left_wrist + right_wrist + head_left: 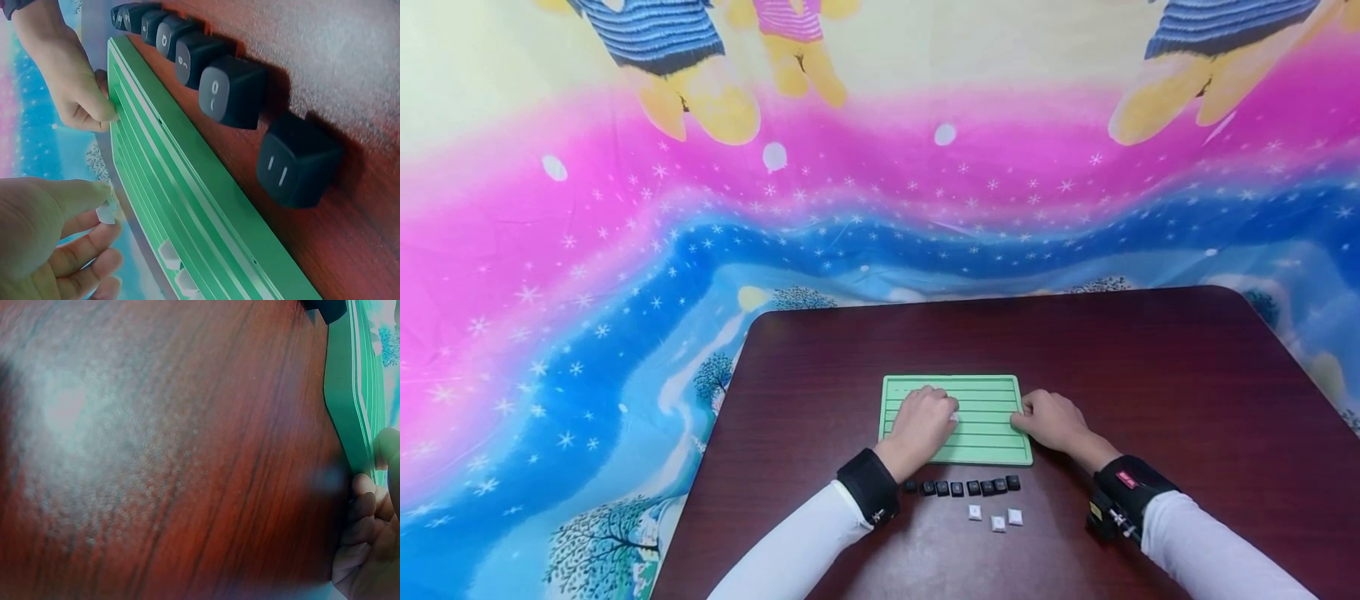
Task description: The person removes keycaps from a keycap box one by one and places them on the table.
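Wide black wristband (1142, 482) on the right arm, red rectangular label (1127, 479) with pale lettering on it, small black yellow-patched block (1101, 518) and silver screw-like fitting (1123, 524) beside it, white right sleeve (1213, 542) adjoining it, black left wristband (867, 485), white left sleeve (797, 546).

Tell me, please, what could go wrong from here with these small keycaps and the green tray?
The left hand holds a small white keycap only by a pinch, so it may slip.
The right hand grips the edge of the green tray; a tug might disturb the white keycaps in the tray.
The row of black keycaps lies near the left wrist strap, which could knock one.
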`<state>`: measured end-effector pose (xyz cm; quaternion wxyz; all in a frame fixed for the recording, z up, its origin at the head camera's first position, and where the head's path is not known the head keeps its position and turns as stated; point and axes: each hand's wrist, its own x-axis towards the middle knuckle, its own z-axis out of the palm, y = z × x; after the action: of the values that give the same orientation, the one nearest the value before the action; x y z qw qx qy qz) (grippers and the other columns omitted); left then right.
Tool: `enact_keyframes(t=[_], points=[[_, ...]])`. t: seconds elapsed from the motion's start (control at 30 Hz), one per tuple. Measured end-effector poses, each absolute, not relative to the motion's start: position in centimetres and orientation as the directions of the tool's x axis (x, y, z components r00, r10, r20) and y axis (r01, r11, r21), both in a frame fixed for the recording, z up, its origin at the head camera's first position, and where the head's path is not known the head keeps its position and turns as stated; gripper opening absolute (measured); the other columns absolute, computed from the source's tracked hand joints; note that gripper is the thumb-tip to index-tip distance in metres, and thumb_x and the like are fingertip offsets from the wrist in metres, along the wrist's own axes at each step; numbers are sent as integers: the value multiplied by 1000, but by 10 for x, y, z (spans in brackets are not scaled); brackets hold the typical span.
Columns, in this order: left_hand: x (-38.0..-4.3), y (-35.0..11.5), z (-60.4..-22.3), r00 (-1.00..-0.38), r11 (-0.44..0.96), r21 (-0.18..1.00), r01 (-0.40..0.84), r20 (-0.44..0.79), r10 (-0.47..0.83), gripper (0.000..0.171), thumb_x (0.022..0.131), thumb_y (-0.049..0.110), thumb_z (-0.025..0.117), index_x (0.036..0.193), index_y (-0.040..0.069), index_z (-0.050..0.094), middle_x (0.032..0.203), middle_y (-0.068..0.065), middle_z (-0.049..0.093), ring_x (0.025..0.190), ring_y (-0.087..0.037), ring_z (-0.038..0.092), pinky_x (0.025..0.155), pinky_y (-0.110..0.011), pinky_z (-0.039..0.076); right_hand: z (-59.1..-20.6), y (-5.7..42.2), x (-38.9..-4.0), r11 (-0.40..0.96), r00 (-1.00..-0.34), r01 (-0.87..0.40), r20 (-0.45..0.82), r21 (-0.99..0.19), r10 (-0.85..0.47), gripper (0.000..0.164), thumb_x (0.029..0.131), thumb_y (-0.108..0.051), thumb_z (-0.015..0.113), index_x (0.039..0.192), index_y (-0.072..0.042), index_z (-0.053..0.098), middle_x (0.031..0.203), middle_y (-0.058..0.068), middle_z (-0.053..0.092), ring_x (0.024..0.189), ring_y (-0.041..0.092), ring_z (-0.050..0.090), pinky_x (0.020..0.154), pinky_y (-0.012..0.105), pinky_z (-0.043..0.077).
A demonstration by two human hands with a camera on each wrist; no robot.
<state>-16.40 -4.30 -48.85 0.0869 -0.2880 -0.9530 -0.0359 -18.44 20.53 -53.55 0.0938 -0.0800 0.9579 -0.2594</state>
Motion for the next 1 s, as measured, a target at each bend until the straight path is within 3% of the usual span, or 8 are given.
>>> enact_keyframes(t=[0.3, 0.63, 1.0], points=[[-156, -45, -486, -823, 832, 36, 554, 174, 540, 10, 91, 24, 73, 99, 20, 78, 93, 5, 74, 87, -12, 66, 71, -27, 53, -533, 205, -184, 850, -969, -104, -142, -517, -205, 40, 86, -24, 62, 58, -19, 34, 54, -8, 26, 50, 10, 23, 51, 25, 17], [-151, -46, -486, -818, 826, 33, 563, 164, 551, 10, 88, 22, 73, 96, 20, 79, 87, 6, 72, 79, -11, 64, 62, -22, 45, -536, 205, -184, 851, -970, -110, -130, -513, -204, 39, 84, -23, 63, 57, -20, 35, 54, -8, 26, 50, 10, 24, 50, 24, 17], [-147, -47, -487, -811, 818, 41, 574, 169, 561, 11, 89, 22, 73, 98, 20, 79, 89, 6, 74, 80, -12, 64, 64, -24, 45, -534, 205, -183, 846, -972, -121, -113, -519, -208, 40, 85, -23, 62, 57, -20, 33, 54, -8, 25, 50, 10, 22, 50, 24, 16]])
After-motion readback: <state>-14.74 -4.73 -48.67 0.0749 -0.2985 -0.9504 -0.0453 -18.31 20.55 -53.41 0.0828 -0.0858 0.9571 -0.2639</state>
